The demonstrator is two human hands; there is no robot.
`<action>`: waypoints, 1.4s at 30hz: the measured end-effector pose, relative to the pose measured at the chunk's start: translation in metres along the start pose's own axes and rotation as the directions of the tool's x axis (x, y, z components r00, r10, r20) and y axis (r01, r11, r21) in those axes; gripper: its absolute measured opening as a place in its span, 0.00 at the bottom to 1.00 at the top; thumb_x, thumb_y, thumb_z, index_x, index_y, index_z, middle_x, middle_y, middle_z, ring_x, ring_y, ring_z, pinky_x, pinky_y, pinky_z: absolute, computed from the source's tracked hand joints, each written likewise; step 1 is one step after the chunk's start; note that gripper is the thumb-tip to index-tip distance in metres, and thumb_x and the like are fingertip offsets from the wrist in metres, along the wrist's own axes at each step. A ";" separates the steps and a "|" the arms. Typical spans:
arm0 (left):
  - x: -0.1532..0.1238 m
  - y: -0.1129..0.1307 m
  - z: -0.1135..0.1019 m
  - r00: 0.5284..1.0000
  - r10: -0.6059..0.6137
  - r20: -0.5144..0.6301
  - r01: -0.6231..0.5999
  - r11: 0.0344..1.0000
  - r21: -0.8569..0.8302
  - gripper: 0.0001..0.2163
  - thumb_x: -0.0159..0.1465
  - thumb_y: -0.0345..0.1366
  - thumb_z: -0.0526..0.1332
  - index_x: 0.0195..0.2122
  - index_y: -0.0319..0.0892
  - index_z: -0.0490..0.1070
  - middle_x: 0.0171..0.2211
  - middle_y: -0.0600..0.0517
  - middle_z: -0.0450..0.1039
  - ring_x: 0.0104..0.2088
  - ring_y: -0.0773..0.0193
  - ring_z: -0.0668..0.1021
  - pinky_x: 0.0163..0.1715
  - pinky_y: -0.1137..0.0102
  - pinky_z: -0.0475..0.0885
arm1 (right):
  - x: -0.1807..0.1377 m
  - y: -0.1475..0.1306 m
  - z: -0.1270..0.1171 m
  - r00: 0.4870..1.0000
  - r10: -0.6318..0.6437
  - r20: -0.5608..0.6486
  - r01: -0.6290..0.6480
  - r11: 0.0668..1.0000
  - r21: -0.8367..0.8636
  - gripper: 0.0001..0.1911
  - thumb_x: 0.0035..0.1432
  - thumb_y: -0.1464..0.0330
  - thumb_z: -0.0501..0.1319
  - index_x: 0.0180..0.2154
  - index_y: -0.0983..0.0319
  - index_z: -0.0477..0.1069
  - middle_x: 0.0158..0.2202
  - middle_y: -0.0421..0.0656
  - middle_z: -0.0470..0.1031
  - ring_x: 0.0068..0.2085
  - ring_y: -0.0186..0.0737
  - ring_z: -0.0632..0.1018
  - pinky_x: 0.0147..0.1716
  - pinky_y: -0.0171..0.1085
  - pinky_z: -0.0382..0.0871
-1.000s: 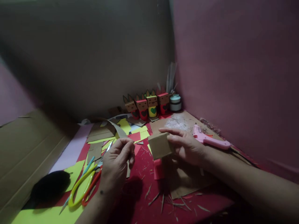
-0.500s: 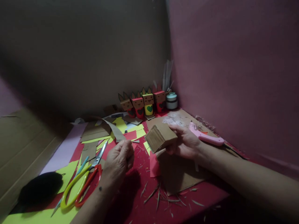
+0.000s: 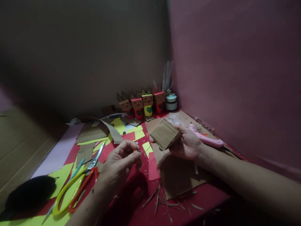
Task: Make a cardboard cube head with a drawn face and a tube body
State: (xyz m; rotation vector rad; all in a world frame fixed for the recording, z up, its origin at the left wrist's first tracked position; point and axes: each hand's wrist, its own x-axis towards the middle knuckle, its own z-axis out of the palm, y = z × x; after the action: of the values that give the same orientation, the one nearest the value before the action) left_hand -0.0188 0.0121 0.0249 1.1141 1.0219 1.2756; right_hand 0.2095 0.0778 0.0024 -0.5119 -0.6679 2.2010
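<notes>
My right hand (image 3: 188, 142) holds a small cardboard box (image 3: 164, 133) above the table, its fingers under and behind it. One flat brown face of the box is turned up toward me. To the left of the box, apart from it, is my left hand (image 3: 125, 157). Its fingers are curled, with thumb and forefinger close together; anything between them is too small to make out. Scissors (image 3: 80, 182) with one yellow and one red handle lie beside my left wrist. Below the box rests a larger cardboard sheet (image 3: 181, 185).
Several box-headed paper figures (image 3: 147, 103) stand at the back beside a pale blue jar (image 3: 171, 102). A pink glue gun (image 3: 207, 139) lies at the right. Coloured paper and cardboard scraps (image 3: 91, 133) cover the left. A dark round object (image 3: 30, 191) is at the lower left.
The box has been turned, so a broad flat face now shows. My left hand has loosened from a tighter fist and moved slightly right. The view has shifted a little.
</notes>
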 end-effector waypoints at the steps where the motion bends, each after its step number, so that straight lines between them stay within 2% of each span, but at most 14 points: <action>1: 0.001 0.000 -0.001 1.000 0.011 -0.004 -0.011 1.000 -0.003 0.15 0.45 0.37 0.78 0.26 0.41 0.74 0.19 0.58 0.71 0.18 0.73 0.71 0.18 0.78 0.68 | 0.000 0.000 0.001 1.000 -0.013 0.008 0.014 1.000 -0.015 0.17 0.66 0.60 0.53 0.45 0.64 0.75 0.32 0.48 0.79 0.34 0.43 0.79 0.30 0.38 0.73; 7: 0.004 -0.007 -0.006 0.999 -0.012 -0.046 0.015 0.999 0.051 0.15 0.51 0.42 0.75 0.25 0.41 0.71 0.16 0.60 0.66 0.17 0.74 0.66 0.17 0.80 0.62 | -0.003 0.001 0.004 1.000 -0.012 0.017 0.014 0.996 -0.087 0.19 0.67 0.60 0.50 0.44 0.64 0.74 0.32 0.48 0.79 0.33 0.43 0.79 0.28 0.38 0.73; 11: 0.003 -0.011 -0.005 0.998 -0.064 -0.026 0.065 0.996 0.061 0.17 0.56 0.46 0.72 0.26 0.42 0.68 0.16 0.60 0.64 0.16 0.75 0.63 0.16 0.80 0.56 | -0.004 0.001 0.004 1.000 -0.008 0.012 0.009 0.995 -0.098 0.19 0.64 0.57 0.55 0.43 0.64 0.75 0.34 0.49 0.80 0.35 0.45 0.79 0.28 0.39 0.72; 14: 0.002 -0.011 -0.004 0.996 -0.088 -0.015 0.088 0.995 0.039 0.18 0.55 0.47 0.73 0.27 0.42 0.67 0.17 0.61 0.61 0.16 0.76 0.60 0.16 0.81 0.55 | -0.005 0.000 0.004 1.000 0.020 0.015 -0.019 0.997 -0.073 0.20 0.61 0.55 0.58 0.44 0.63 0.75 0.36 0.50 0.80 0.34 0.44 0.79 0.28 0.39 0.71; 17: 0.002 -0.009 -0.002 0.994 -0.113 -0.010 0.113 0.993 0.019 0.19 0.53 0.47 0.74 0.29 0.42 0.67 0.17 0.63 0.59 0.15 0.77 0.57 0.14 0.81 0.53 | -0.007 -0.001 0.007 0.998 0.059 -0.013 -0.059 0.998 -0.027 0.18 0.60 0.56 0.58 0.45 0.62 0.74 0.31 0.45 0.79 0.28 0.41 0.77 0.25 0.38 0.69; 21: 0.002 -0.008 -0.003 0.993 -0.117 -0.006 0.117 0.993 0.002 0.19 0.53 0.48 0.74 0.33 0.42 0.68 0.15 0.65 0.56 0.13 0.78 0.55 0.12 0.82 0.52 | -0.009 -0.002 0.010 0.993 0.082 -0.079 -0.083 0.997 -0.002 0.16 0.60 0.57 0.57 0.40 0.62 0.74 0.24 0.42 0.76 0.23 0.39 0.75 0.22 0.36 0.66; 26: 0.003 -0.010 -0.005 0.996 -0.076 -0.036 0.077 0.997 0.030 0.17 0.53 0.44 0.74 0.35 0.42 0.72 0.12 0.65 0.59 0.11 0.76 0.59 0.11 0.82 0.55 | -0.009 0.000 0.010 0.995 0.063 -0.084 -0.063 0.998 -0.002 0.17 0.56 0.57 0.60 0.42 0.61 0.74 0.26 0.42 0.76 0.26 0.40 0.75 0.23 0.36 0.65; 29: 0.003 -0.009 -0.005 0.998 -0.025 -0.065 0.027 0.999 0.032 0.14 0.54 0.41 0.74 0.35 0.42 0.73 0.17 0.61 0.67 0.16 0.75 0.67 0.16 0.82 0.61 | -0.008 0.002 0.009 0.999 0.017 -0.052 -0.018 1.000 -0.018 0.20 0.54 0.57 0.62 0.45 0.61 0.74 0.28 0.42 0.77 0.26 0.40 0.74 0.21 0.36 0.62; 32: 0.001 -0.007 -0.002 0.999 -0.008 -0.034 0.009 1.000 0.030 0.11 0.54 0.37 0.74 0.34 0.41 0.75 0.22 0.58 0.72 0.22 0.74 0.72 0.22 0.81 0.67 | -0.008 0.004 0.009 0.999 -0.015 -0.038 0.015 1.000 -0.019 0.24 0.52 0.57 0.64 0.50 0.60 0.73 0.32 0.43 0.78 0.27 0.40 0.74 0.20 0.35 0.60; 35: -0.001 -0.006 0.000 1.000 -0.024 0.015 0.024 1.000 0.006 0.10 0.53 0.36 0.74 0.33 0.40 0.77 0.23 0.56 0.74 0.23 0.72 0.74 0.25 0.78 0.71 | -0.008 0.005 0.009 0.999 -0.032 -0.036 0.031 0.999 -0.022 0.27 0.51 0.58 0.66 0.52 0.60 0.72 0.34 0.44 0.79 0.28 0.42 0.74 0.20 0.36 0.61; 39: 0.001 -0.008 -0.001 1.000 -0.009 0.008 0.009 1.000 -0.011 0.11 0.50 0.31 0.76 0.33 0.41 0.78 0.24 0.55 0.74 0.24 0.70 0.76 0.26 0.75 0.73 | -0.008 0.008 0.010 0.995 -0.096 -0.027 0.095 0.994 -0.052 0.28 0.49 0.60 0.69 0.52 0.61 0.72 0.35 0.45 0.78 0.32 0.44 0.75 0.22 0.37 0.65; 42: 0.005 -0.009 -0.002 1.000 -0.021 -0.021 0.020 1.000 -0.019 0.13 0.49 0.35 0.77 0.33 0.39 0.78 0.23 0.55 0.74 0.22 0.69 0.75 0.22 0.74 0.73 | -0.008 0.009 0.012 0.987 -0.159 -0.010 0.157 0.983 -0.099 0.26 0.49 0.61 0.71 0.50 0.60 0.74 0.38 0.46 0.78 0.36 0.46 0.76 0.25 0.38 0.68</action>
State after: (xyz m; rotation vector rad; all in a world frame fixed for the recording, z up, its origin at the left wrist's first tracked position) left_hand -0.0189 0.0170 0.0155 1.0757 1.0326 1.2803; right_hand 0.2029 0.0625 0.0074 -0.5094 -0.7826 2.0205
